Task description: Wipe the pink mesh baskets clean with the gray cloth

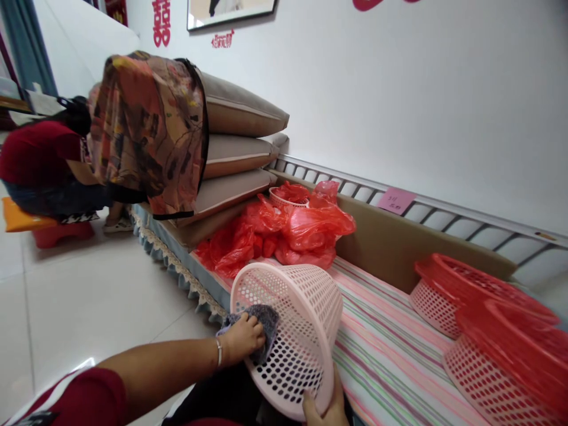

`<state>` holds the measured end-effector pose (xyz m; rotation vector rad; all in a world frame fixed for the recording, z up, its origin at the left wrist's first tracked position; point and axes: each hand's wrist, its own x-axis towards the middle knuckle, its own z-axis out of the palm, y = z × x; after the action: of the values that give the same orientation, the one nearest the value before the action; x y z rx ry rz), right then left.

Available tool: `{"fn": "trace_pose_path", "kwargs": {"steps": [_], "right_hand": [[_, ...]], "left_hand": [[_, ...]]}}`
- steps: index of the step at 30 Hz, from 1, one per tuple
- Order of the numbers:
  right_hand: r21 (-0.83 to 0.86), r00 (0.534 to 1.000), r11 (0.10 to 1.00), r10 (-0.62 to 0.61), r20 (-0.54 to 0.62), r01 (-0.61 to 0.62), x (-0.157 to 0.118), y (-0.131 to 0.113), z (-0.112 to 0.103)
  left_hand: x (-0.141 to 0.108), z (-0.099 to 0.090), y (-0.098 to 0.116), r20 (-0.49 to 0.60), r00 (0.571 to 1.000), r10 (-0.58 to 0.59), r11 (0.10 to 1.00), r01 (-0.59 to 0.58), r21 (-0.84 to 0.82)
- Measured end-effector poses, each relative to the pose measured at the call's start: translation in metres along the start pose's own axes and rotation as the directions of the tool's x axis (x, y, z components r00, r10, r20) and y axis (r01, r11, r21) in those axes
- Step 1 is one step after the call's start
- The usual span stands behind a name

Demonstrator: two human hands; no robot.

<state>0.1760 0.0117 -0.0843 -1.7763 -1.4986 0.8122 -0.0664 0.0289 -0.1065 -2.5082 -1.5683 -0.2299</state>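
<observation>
A pink perforated plastic basket (306,296) lies tilted on its side above my lap, its mouth facing down and left. My left hand (244,340), with a bracelet at the wrist, is closed on a dark grey cloth (265,322) and presses it against the inner wall of the basket. My right hand (329,405) grips the rim at the lower right, thumb inside; its other fingers are partly hidden behind the basket. Just beyond the basket sit crumpled red plastic bags (306,228), with another small basket (284,198) among them.
Two baskets covered in red plastic, one farther (437,302) and one nearer (479,373), stand on the striped sheet (381,331) at right. Stacked cushions (239,148) carry a patterned jacket (151,130). A person in red (39,154) sits low at left.
</observation>
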Motion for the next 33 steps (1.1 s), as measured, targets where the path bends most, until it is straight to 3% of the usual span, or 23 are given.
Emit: {"fn": "trace_pose_path", "kwargs": {"steps": [3,7,11,13,16,19,22,27,33], "right_hand": [[0.070,1.000,0.997,0.010,0.010,-0.010,0.004,0.004,0.017],[0.386,0.972,0.896,0.167,0.167,-0.220,0.008,0.016,0.054],[0.460,0.966,0.854,0.172,0.192,-0.243,0.014,0.026,0.062],[0.460,0.971,0.857,0.169,0.171,-0.231,0.014,0.028,0.056],[0.411,0.979,0.889,0.169,0.110,-0.199,0.008,0.027,0.043],[0.315,0.990,0.939,0.123,0.070,-0.139,0.003,0.020,0.031],[0.217,0.997,0.974,0.049,0.061,-0.061,0.004,0.012,0.022],[0.107,0.997,0.992,-0.061,-0.038,0.065,0.008,0.010,0.025],[0.455,0.974,0.870,0.108,0.199,-0.189,0.003,0.015,0.060]], "left_hand": [[0.004,0.003,0.014,0.025,0.999,-0.046,0.998,0.047,-0.052],[0.010,0.003,0.043,0.038,0.997,-0.071,0.981,0.077,-0.179],[0.010,0.005,0.064,-0.008,0.993,-0.117,0.930,0.107,-0.352],[0.005,0.007,0.060,-0.019,0.999,-0.038,0.959,0.031,-0.281],[-0.001,0.005,0.032,-0.005,0.997,0.072,0.989,-0.072,-0.128],[0.001,0.000,0.000,0.000,0.997,0.083,0.994,-0.083,-0.073],[0.008,-0.002,-0.013,0.004,0.999,0.046,0.998,-0.046,-0.038],[0.019,0.004,0.006,0.043,0.995,-0.086,0.994,0.089,-0.066],[0.023,0.005,0.046,0.057,0.989,-0.134,0.961,0.144,-0.238]]}}
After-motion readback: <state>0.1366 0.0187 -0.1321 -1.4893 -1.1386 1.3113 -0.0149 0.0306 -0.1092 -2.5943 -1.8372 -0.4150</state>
